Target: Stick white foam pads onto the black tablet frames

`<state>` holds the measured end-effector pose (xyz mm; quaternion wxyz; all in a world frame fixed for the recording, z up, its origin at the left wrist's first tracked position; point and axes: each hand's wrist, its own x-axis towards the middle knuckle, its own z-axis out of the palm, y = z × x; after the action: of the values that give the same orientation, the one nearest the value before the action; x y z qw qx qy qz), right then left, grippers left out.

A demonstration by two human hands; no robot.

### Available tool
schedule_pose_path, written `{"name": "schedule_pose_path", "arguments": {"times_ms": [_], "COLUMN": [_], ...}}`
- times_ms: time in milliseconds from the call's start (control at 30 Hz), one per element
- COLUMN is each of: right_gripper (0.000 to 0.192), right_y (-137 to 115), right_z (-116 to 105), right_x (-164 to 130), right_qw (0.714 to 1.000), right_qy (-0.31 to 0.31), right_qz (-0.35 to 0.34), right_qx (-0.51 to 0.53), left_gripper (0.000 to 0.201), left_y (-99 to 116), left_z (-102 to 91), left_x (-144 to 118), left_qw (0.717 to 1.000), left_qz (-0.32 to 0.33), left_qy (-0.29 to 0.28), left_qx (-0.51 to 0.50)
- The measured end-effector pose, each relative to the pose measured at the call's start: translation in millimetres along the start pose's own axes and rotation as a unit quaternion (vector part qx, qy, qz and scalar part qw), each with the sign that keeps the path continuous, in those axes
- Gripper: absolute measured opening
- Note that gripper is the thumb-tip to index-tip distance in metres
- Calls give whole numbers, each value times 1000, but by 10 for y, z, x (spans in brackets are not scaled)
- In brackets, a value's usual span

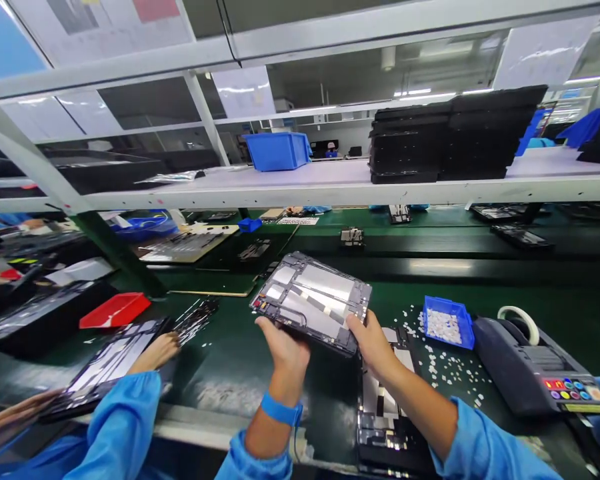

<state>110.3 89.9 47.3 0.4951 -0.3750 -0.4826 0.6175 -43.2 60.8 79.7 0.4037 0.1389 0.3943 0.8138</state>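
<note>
We see the tablet-like device (pixel 313 303) held up above the green worktop (pixel 330 387), tilted, with its opened inner side facing us: silvery panels, a dark frame and a striped band running across the middle. The left hand (pixel 286 352) supports it from below at the near edge, thumb against the rim and the fingers mostly hidden underneath. The right hand (pixel 367 339) grips the right side, its thumb laid over the inner face. So both hands are closed on the same piece (we cannot make out the fingertips behind it). A blue wrist strap (pixel 281 410) circles the left wrist.

Under the right forearm we find a second opened device (pixel 386 427) lying on the worktop, partly covered by the arm. To its right, small white pieces (pixel 435 365) are scattered near a blue bin (pixel 465 327) holding more of them, and just beside that stands a grey machine (pixel 525 367) with coloured buttons.

On the left, we notice a co-worker's hand (pixel 159 351) on another opened device (pixel 113 360), near a red tray (pixel 115 311). Above, a shelf (pixel 330 179) carries a blue box (pixel 277 152) and stacked black trays (pixel 455 137).
</note>
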Motion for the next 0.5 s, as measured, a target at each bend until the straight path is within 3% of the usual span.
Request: {"name": "schedule_pose_path", "arguments": {"times_ms": [167,233,400,500], "right_gripper": [68,77,77,76], "right_y": [-148,-310,-1014,-1465], "right_z": [126,162,299,489], "right_x": [-243,-354,-422,-257], "right_qw": [999,997,960,951], "right_qy": [4,-33,-229,-255], "right_qz": [-29,-48,-69,-50], "right_qx": [18,46,148,165], "left_gripper": [52,45,35,18], "left_y": [92,249,1057,1635], "left_z": [-20,37,358,815], "left_x": [-264,-326,-338,-90], "left_qw": [997,995,995,986], "left_qz": [44,46,88,142], "left_qy": [16,22,2,-42], "left_qx": [63,81,57,71]}}
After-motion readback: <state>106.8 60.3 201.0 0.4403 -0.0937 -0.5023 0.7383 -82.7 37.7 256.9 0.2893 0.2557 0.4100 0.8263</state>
